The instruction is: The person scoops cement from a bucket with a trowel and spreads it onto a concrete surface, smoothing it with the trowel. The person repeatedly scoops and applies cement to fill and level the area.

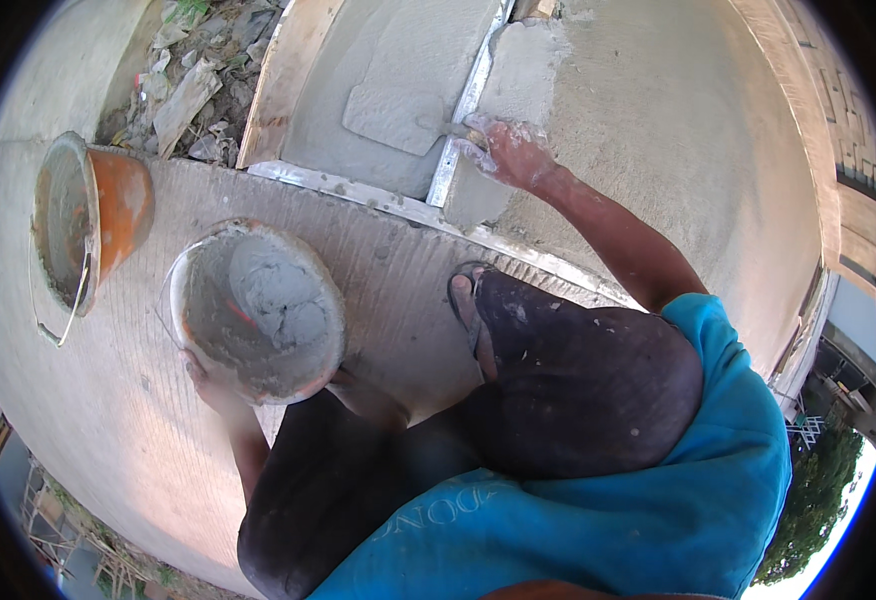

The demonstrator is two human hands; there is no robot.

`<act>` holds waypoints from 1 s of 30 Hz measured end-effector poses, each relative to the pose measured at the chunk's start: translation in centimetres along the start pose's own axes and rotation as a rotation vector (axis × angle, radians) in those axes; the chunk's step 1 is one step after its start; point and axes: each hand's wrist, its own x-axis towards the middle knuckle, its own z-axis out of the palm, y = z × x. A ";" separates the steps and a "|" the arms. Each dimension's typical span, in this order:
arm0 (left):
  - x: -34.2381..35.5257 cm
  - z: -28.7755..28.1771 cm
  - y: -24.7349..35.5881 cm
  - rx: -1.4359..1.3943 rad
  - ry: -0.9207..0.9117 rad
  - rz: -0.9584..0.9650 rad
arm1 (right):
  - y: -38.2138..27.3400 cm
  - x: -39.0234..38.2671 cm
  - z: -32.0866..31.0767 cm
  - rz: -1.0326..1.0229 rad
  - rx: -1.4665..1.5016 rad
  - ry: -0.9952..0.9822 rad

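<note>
My right hand (503, 150), coated in pale mortar, grips a trowel (388, 120) by its handle. The mortar-covered blade lies on wet grey mortar (338, 60) beside a straight pale strip (473, 80). My left hand (208, 385) holds the near left rim of a bucket (308, 280) with grey mortar (278, 290) inside; its fingers partly go behind the bucket.
An orange bucket (123, 210) leans at the left on the ridged concrete (178, 440). Rubble (193, 100) lies beyond. Wooden boards (268, 90) edge the mortar bed. A smoother grey surface (678, 120) spans the right. My bent legs (588, 390) are near the bucket.
</note>
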 end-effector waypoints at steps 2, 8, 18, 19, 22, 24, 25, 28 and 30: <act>2.6 -2.9 -3.7 0.233 -0.027 0.143 | -0.2 -1.3 1.8 -0.181 -0.092 0.048; 3.3 -3.0 -4.7 0.494 0.045 0.113 | -0.5 -0.5 -0.1 0.055 -0.019 0.045; 3.8 -4.7 -5.3 0.395 0.019 0.212 | 9.2 9.3 -4.3 0.229 -0.103 0.388; 4.9 -5.6 -7.2 0.525 -0.010 0.310 | 10.0 10.2 -5.5 0.249 -0.009 0.379; 6.0 -6.1 -8.5 0.679 -0.007 0.387 | 11.6 12.3 -8.3 0.340 0.244 0.335; 5.1 -4.8 -7.1 0.520 0.038 0.212 | 11.9 12.9 -9.0 0.451 0.364 0.276; 5.4 -3.7 -6.8 0.449 0.029 0.161 | 12.8 13.6 -7.7 0.405 0.235 0.367; 5.0 -4.1 -6.7 0.337 0.029 0.119 | 9.9 12.1 -5.3 0.355 0.254 0.257; 3.5 -3.7 -5.3 0.226 0.009 0.087 | 5.5 8.8 -5.6 0.232 0.192 0.113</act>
